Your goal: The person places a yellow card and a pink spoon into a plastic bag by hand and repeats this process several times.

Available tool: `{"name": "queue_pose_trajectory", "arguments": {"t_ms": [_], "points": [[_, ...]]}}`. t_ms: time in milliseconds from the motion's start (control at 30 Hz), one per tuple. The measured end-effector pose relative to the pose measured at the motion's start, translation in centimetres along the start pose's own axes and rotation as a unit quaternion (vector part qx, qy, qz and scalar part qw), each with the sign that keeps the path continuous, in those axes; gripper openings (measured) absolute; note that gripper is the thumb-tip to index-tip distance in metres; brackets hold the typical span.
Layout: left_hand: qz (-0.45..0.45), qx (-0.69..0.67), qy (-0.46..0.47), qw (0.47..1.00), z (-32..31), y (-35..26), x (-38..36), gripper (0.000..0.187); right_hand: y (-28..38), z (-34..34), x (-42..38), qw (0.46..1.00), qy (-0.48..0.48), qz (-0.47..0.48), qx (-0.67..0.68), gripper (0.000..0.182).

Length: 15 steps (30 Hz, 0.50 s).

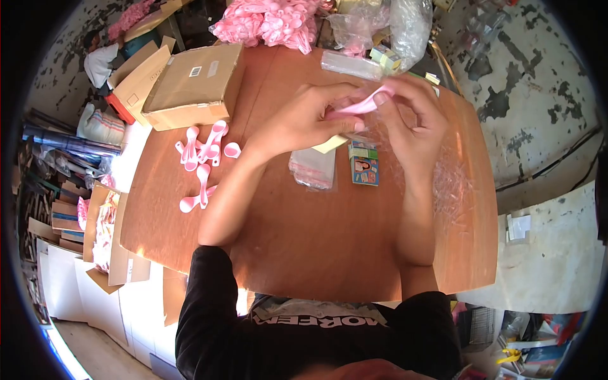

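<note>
Above the far half of the brown table, my left hand (310, 117) and my right hand (415, 120) are raised close together. Both are closed on one pink plastic piece (363, 105), which spans the gap between them; its ends are partly hidden by my fingers. Below my hands lie a stack of clear plastic bags (313, 168) and a blue-green printed card stack (365, 166). A pale yellow piece (330, 145) shows under my left hand. Several pink spoons (204, 149) lie left of my left forearm.
A closed cardboard box (193, 79) stands at the table's (304, 253) far left. A heap of pink spoons (272, 22) and a clear plastic bag (410, 31) are at the far edge. Clear plastic strips (453, 190) lie at right. A person (100, 62) is at the upper left.
</note>
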<state>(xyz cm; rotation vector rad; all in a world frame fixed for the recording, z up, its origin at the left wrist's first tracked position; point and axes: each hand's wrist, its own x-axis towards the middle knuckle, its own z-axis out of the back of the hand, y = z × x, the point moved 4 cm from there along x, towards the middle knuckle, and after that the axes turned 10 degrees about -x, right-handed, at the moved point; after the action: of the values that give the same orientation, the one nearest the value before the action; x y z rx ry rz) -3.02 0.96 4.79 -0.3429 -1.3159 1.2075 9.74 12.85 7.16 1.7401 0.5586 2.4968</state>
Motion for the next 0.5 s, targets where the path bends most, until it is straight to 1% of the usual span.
{"name": "queue_pose_trajectory", "arguments": {"t_ms": [33,67,100,133,167,200,233,267,300,333,367,400,433,467,500], "points": [[0.001,-0.001,0.001,1.0,0.0,-0.2,0.0,0.042,0.4,0.0,0.1,0.995,0.011,0.078,-0.064,0.03],[0.024,-0.026,0.011,0.999,-0.2,-0.3,0.0,0.038,0.2,-0.2,-0.1,0.995,0.012,0.077,-0.064,0.03],[0.046,-0.051,0.022,0.997,-0.3,-0.3,0.0,0.035,-0.3,-0.8,-0.4,0.997,0.065,0.034,0.002,0.03],[0.046,-0.051,0.022,0.997,-0.3,-0.1,0.0,0.035,-0.7,-1.3,-0.6,0.991,0.118,-0.01,0.068,0.03],[0.029,-0.056,0.03,0.998,-0.5,0.2,0.1,0.035,-0.5,-1.3,-0.8,0.991,0.118,-0.011,0.067,0.03],[0.012,-0.061,0.038,0.997,-0.6,0.3,0.1,0.035,-0.7,-1.5,-1.2,0.976,0.141,-0.105,0.129,0.031],[0.012,-0.063,0.039,0.997,-0.9,0.5,0.1,0.035,-1.0,-1.9,-1.6,0.948,0.162,-0.199,0.19,0.032],[-0.005,-0.076,0.018,0.997,-1.0,0.5,0.1,0.039,-0.7,-1.9,-1.5,0.948,0.163,-0.199,0.189,0.032],[-0.022,-0.09,-0.004,0.996,-1.0,0.5,0.1,0.043,-0.1,-1.8,-1.0,0.963,0.164,-0.155,0.147,0.033],[-0.023,-0.09,-0.004,0.996,-1.0,0.3,0.1,0.043,0.4,-1.6,-0.7,0.975,0.164,-0.109,0.106,0.034],[0.025,-0.093,0.005,0.995,-0.9,0.3,0.0,0.049,0.3,-1.6,-0.9,0.975,0.164,-0.109,0.106,0.034],[0.073,-0.095,0.015,0.993,-0.9,0.5,-0.1,0.055,0.3,-1.8,-1.3,0.979,0.185,-0.071,0.054,0.036],[0.073,-0.095,0.015,0.993,-1.0,0.8,-0.1,0.055,0.4,-1.9,-1.5,0.978,0.205,-0.033,0.002,0.038],[0.057,-0.112,0.012,0.992,-1.1,1.4,0.0,0.06,0.5,-1.9,-1.5,0.978,0.205,-0.033,0.002,0.038],[0.041,-0.13,0.009,0.991,-1.2,1.3,0.0,0.064,0.2,-2.0,-1.5,0.978,0.19,-0.078,0.025,0.036]]}}
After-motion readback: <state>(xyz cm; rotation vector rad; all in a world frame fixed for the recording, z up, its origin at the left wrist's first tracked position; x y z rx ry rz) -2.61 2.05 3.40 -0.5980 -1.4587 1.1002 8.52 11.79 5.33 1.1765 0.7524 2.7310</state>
